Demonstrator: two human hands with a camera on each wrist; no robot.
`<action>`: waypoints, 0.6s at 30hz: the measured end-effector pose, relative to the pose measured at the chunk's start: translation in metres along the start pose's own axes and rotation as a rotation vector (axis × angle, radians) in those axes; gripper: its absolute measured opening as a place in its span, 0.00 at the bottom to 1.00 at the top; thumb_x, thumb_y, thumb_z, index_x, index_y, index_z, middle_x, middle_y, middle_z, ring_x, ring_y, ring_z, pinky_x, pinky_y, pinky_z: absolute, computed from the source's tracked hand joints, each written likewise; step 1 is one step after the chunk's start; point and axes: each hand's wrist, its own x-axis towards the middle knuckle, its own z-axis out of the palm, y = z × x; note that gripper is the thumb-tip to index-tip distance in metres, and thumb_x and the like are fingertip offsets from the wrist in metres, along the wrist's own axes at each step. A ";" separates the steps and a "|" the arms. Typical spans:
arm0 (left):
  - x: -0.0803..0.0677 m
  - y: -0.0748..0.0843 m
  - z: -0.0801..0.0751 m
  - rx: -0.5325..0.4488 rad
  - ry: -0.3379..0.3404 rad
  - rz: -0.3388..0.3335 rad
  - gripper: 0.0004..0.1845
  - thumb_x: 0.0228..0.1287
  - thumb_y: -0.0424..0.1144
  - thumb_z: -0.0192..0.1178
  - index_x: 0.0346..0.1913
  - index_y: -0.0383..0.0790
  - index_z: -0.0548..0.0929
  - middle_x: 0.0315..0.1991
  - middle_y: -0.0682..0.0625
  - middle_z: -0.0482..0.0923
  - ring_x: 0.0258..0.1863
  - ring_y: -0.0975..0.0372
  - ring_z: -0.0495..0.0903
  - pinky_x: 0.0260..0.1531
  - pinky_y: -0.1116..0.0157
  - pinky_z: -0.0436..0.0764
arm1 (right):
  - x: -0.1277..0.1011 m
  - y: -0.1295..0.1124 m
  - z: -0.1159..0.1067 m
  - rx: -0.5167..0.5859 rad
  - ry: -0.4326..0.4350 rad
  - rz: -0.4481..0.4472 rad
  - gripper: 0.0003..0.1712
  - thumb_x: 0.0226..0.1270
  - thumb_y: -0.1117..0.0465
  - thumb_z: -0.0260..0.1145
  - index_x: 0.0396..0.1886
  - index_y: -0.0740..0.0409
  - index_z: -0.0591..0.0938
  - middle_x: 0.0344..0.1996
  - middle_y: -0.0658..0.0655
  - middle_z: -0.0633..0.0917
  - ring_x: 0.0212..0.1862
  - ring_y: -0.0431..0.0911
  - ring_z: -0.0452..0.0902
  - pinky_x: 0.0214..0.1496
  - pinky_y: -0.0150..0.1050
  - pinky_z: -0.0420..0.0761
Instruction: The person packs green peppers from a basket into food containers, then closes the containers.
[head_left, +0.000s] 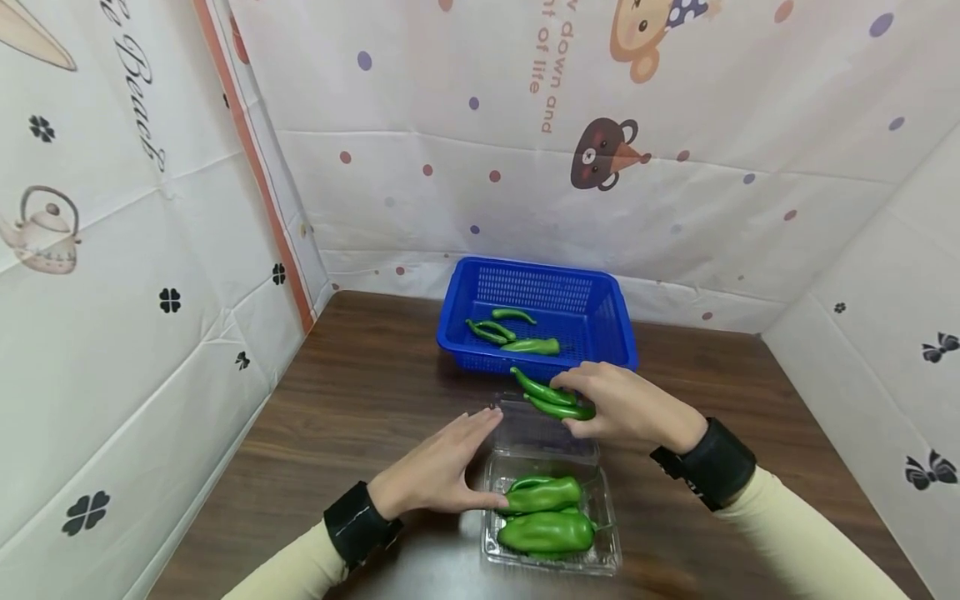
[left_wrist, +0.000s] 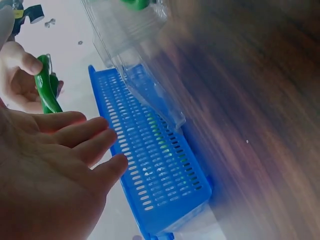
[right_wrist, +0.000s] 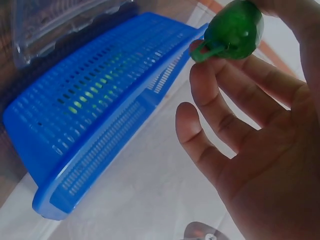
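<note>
Two slim green peppers (head_left: 557, 398) are pinched by my right hand (head_left: 626, 406) above the raised lid of a clear plastic box (head_left: 611, 533). In the right wrist view one green pepper (right_wrist: 235, 31) shows end-on between thumb and fingers. My left hand (head_left: 450, 467) is at the box's left side, fingers straight and the thumb by the peppers inside. In the left wrist view the left palm (left_wrist: 55, 165) faces the camera with nothing held. Larger green peppers (head_left: 546, 532) lie in the box; how many lie beneath is hidden.
A blue basket (head_left: 536, 364) stands behind the box, with several green peppers (head_left: 531, 346) in its left and front part. The brown wooden table (head_left: 345, 375) bears both. Printed white sheets (head_left: 420, 208) hang at the back and sides.
</note>
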 end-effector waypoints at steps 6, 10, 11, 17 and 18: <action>-0.006 0.004 0.003 0.031 -0.025 0.032 0.65 0.54 0.76 0.65 0.82 0.35 0.52 0.81 0.42 0.53 0.80 0.53 0.52 0.76 0.46 0.56 | -0.011 -0.009 0.004 -0.008 0.004 -0.041 0.24 0.64 0.51 0.74 0.58 0.51 0.83 0.34 0.44 0.77 0.34 0.37 0.67 0.35 0.33 0.69; -0.010 0.005 0.005 0.051 -0.039 0.037 0.68 0.51 0.75 0.68 0.82 0.34 0.51 0.81 0.42 0.53 0.80 0.51 0.53 0.76 0.46 0.56 | -0.018 -0.015 0.005 -0.017 0.004 -0.062 0.24 0.64 0.51 0.73 0.58 0.51 0.83 0.33 0.43 0.75 0.33 0.37 0.65 0.35 0.33 0.67; -0.011 0.005 0.006 0.053 -0.042 0.038 0.68 0.50 0.74 0.69 0.82 0.34 0.52 0.81 0.41 0.54 0.80 0.51 0.54 0.76 0.46 0.56 | -0.019 -0.017 0.005 -0.019 0.002 -0.066 0.23 0.64 0.51 0.73 0.58 0.51 0.83 0.32 0.43 0.75 0.33 0.37 0.65 0.35 0.34 0.66; -0.014 0.005 0.010 0.052 -0.067 0.049 0.70 0.45 0.75 0.71 0.81 0.34 0.53 0.80 0.40 0.56 0.79 0.50 0.56 0.76 0.46 0.57 | -0.027 -0.023 0.009 -0.031 0.013 -0.093 0.24 0.62 0.51 0.74 0.56 0.52 0.84 0.32 0.44 0.75 0.32 0.35 0.63 0.34 0.31 0.66; -0.015 0.005 0.011 0.052 -0.071 0.049 0.70 0.45 0.76 0.70 0.81 0.34 0.53 0.80 0.40 0.56 0.79 0.49 0.56 0.76 0.46 0.57 | -0.028 -0.024 0.010 -0.031 0.019 -0.100 0.24 0.61 0.51 0.74 0.56 0.52 0.84 0.32 0.44 0.76 0.32 0.35 0.64 0.33 0.31 0.67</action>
